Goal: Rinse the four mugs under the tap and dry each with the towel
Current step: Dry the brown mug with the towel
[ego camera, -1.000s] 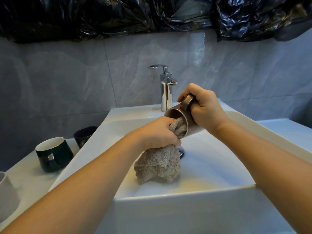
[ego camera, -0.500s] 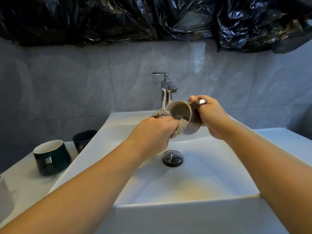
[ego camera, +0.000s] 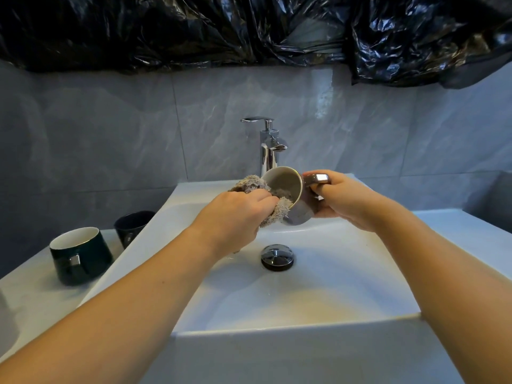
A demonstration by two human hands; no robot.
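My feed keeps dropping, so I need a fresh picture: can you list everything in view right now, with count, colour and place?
grey mug: one, pale inside, tilted above the basin, held by its handle
towel: one, beige, bunched at the grey mug's mouth
dark green mug: one, white inside, upright on the counter left of the basin
black mug: one, upright behind the green one
basin: one, white, centre
drain plug: one, chrome, basin bottom
tap: one, chrome, behind the basin, no water visible
plastic sheeting: black, along the top of the grey tiled wall
left hand: grips the towel
right hand: fingers round the grey mug's handle
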